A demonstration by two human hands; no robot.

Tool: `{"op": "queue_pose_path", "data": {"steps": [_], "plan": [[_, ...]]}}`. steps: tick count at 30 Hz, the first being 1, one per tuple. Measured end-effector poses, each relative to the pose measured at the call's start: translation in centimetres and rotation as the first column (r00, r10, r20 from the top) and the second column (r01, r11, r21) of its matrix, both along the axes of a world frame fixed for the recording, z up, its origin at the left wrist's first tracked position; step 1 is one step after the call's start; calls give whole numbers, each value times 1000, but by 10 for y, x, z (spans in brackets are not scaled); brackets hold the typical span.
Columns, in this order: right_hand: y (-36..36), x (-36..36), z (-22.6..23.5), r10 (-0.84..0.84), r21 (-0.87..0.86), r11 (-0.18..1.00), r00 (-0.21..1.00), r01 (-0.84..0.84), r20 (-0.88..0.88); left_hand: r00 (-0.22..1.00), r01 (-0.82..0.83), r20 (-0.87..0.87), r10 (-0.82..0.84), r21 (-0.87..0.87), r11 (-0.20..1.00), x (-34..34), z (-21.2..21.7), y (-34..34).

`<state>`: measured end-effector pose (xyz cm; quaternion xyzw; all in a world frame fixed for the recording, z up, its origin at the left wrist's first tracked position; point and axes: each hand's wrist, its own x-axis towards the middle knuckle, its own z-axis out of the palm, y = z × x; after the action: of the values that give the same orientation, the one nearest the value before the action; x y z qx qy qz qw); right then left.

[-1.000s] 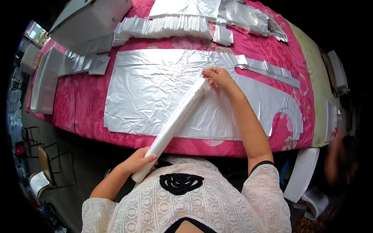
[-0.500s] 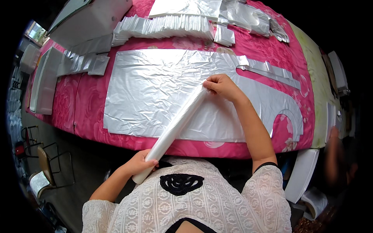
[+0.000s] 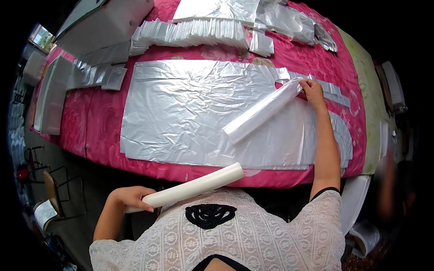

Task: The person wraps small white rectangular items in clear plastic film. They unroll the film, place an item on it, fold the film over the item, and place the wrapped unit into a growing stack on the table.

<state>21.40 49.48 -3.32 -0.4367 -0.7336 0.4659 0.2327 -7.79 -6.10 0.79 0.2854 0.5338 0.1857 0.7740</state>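
My left hand (image 3: 135,198) is closed around one end of a smooth white tube (image 3: 199,184), held low in front of my body near the table's front edge. My right hand (image 3: 313,94) pinches the far end of a long, flattened strip of folded clear plastic film (image 3: 266,110), which slants over the table apart from the tube. Beneath it, shiny silvery-white plastic sheets (image 3: 181,104) lie spread out, wrinkled, with curved cut-outs on their right side; they look like plastic aprons.
A pink floral cloth (image 3: 108,149) covers the table. Along the back stand a row of folded plastic packets (image 3: 194,34) and more sheets (image 3: 217,10). White bins (image 3: 49,97) and a large box (image 3: 104,27) are at the left. A chair (image 3: 53,189) stands on the floor.
The plastic film around the tube has come off its end. My right hand has carried it up and to the right; my left hand has moved left, with the tube tilted flatter.
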Motion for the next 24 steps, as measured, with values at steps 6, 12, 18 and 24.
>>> {"op": "queue_pose_path", "data": {"steps": [6,12,18,24], "plan": [[-62,-81,2,274,-26,962,962,-273,18,735,445,-675,-61,413,795,11,23,110],[-92,-126,9,435,-62,900,899,-432,50,481,658,-752,450,649,380,43,-8,171],[-82,-134,9,530,-176,846,826,-503,192,592,747,-773,228,632,207,88,-30,161],[-89,-117,16,185,100,978,983,-184,1,470,830,-867,165,497,251,105,-45,150]]}}
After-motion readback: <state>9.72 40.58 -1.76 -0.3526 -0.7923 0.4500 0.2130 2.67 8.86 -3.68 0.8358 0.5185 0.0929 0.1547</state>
